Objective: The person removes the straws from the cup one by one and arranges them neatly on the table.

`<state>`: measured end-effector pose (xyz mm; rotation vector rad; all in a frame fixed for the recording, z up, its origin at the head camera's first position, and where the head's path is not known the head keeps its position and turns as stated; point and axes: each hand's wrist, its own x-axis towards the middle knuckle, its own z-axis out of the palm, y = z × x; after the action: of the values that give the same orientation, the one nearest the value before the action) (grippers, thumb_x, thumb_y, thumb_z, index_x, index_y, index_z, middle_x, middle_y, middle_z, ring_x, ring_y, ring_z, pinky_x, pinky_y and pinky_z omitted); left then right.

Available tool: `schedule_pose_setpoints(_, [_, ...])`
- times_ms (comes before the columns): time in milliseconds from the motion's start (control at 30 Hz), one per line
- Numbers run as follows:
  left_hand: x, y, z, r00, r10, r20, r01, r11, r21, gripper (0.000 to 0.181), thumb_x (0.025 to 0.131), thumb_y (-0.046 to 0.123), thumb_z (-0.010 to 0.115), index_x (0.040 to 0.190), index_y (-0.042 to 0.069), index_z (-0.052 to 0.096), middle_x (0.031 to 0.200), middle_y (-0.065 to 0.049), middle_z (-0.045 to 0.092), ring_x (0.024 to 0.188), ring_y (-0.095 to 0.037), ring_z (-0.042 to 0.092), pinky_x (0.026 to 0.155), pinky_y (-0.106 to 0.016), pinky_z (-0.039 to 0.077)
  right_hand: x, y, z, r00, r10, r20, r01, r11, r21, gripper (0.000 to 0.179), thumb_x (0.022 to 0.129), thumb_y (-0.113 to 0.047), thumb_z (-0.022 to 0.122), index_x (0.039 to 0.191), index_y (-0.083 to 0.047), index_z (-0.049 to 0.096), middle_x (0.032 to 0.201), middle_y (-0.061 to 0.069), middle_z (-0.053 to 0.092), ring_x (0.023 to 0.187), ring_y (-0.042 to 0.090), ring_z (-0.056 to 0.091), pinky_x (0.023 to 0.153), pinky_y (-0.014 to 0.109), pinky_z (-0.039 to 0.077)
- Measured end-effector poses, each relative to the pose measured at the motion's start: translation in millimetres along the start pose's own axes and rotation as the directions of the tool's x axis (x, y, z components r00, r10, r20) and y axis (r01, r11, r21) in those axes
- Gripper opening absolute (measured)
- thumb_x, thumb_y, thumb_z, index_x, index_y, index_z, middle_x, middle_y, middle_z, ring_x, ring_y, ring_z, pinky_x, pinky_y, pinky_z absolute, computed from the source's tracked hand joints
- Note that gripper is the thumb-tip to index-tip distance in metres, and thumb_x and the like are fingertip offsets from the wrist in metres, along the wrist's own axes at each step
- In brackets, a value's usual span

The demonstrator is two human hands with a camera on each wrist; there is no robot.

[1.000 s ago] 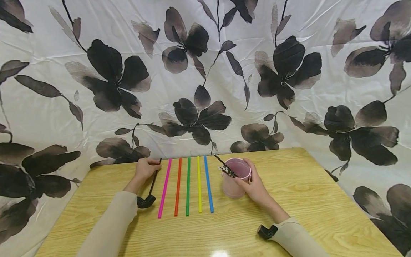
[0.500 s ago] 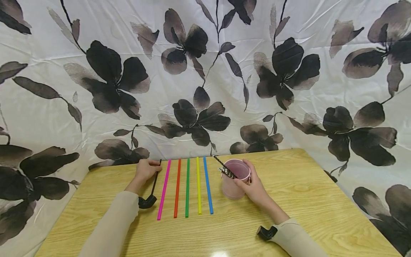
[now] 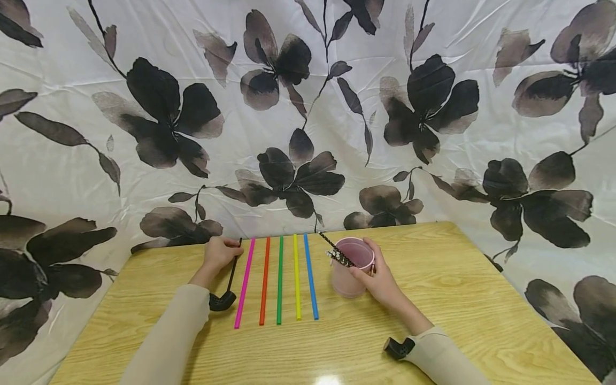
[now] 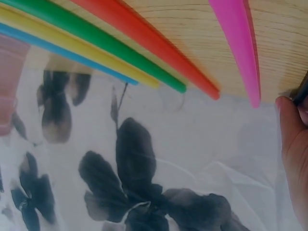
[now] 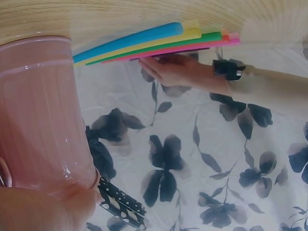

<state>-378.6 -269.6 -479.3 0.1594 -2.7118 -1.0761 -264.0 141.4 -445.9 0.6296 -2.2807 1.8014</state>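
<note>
The left hand [image 3: 220, 254] has the black straw [image 3: 232, 272] in a pinch near its far end, with the thumb and a finger close together on it. The black straw lies at the left end of a row on the worktop [image 3: 269, 353]. Next to it come the pink straw [image 3: 244, 283], the red straw [image 3: 265, 280], the green straw [image 3: 280, 280], the yellow straw [image 3: 297, 277] and the blue straw [image 3: 310, 276]. They lie side by side with gaps between them, and their far ends are near the back edge of the worktop.

The right hand [image 3: 382, 280] is curled around the side of the pink cup [image 3: 347, 283], with the thumb over the rim. The cup is just to the right of the blue straw, and its mouth faces up. Spotted straws [image 3: 340, 257] poke out over the left side of the rim, black with white dots, close to the thumb. One sticks out more than the others. I cannot tell how many there are.

Each wrist has a small black thing on it, one at the left sleeve [image 3: 168, 331] and one at the right sleeve [image 3: 445, 353]. Behind the worktop hangs a white cloth [image 3: 356, 176] with big dark flowers. It has some creases.
</note>
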Motion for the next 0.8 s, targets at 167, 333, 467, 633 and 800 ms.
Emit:
schedule_pose_setpoints(167, [1.1,0.5,1.3,1.000,0.020,-0.001,-0.020,0.999,0.027,0.025,0.070,0.021,0.074,0.087,0.004,0.071,0.086,-0.010,0.066,0.091,-0.028,0.053,0.079,-0.039,0.042,0.7,-0.6,-0.8,1.000,-0.006,0.001,0.006,1.000,0.012,0.072,0.080,-0.009,0.063,0.138,-0.013,0.019,0.129,0.024,0.033,0.117,0.041,0.033,0.091,0.055,0.030])
schedule_pose_setpoints(333, [0.7,0.2,2.5,1.000,0.013,0.008,-0.013,0.999,0.030,0.026,0.070,0.022,0.074,0.088,0.003,0.070,0.082,-0.009,0.066,0.087,-0.027,0.054,0.075,-0.038,0.044,0.7,-0.7,-0.6,1.000,-0.006,0.004,0.006,1.000,0.007,0.072,0.080,-0.010,0.064,0.137,-0.015,0.020,0.129,0.024,0.033,0.117,0.041,0.033,0.091,0.054,0.030])
schedule_pose_setpoints(467, [0.3,-1.0,2.6,1.000,0.002,0.022,-0.002,1.000,0.014,0.027,0.071,0.021,0.074,0.090,0.002,0.069,0.082,-0.009,0.066,0.086,-0.026,0.056,0.074,-0.037,0.045,0.3,-1.1,-0.2,1.000,0.003,0.003,-0.003,1.000,-0.005,0.071,0.081,-0.011,0.063,0.137,-0.016,0.020,0.130,0.023,0.033,0.116,0.040,0.034,0.090,0.053,0.032])
schedule_pose_setpoints(633, [0.3,-1.8,2.6,0.999,-0.005,0.033,0.006,1.000,-0.029,0.028,0.072,0.019,0.073,0.092,0.001,0.069,0.084,-0.011,0.066,0.082,-0.024,0.058,0.073,-0.037,0.046,0.0,-1.6,-0.4,1.000,0.009,0.002,-0.009,1.000,-0.010,0.071,0.081,-0.012,0.063,0.137,-0.017,0.020,0.129,0.023,0.033,0.116,0.040,0.034,0.089,0.051,0.033])
schedule_pose_setpoints(800, [-1.6,-0.6,1.4,0.999,0.013,0.030,-0.012,0.999,-0.046,0.027,0.072,0.018,0.073,0.091,0.000,0.069,0.084,-0.012,0.065,0.081,-0.024,0.057,0.071,-0.036,0.046,0.1,-2.5,-0.7,1.000,0.006,0.005,-0.006,1.000,-0.008,0.071,0.081,-0.011,0.063,0.137,-0.017,0.019,0.130,0.024,0.033,0.117,0.040,0.033,0.090,0.052,0.032])
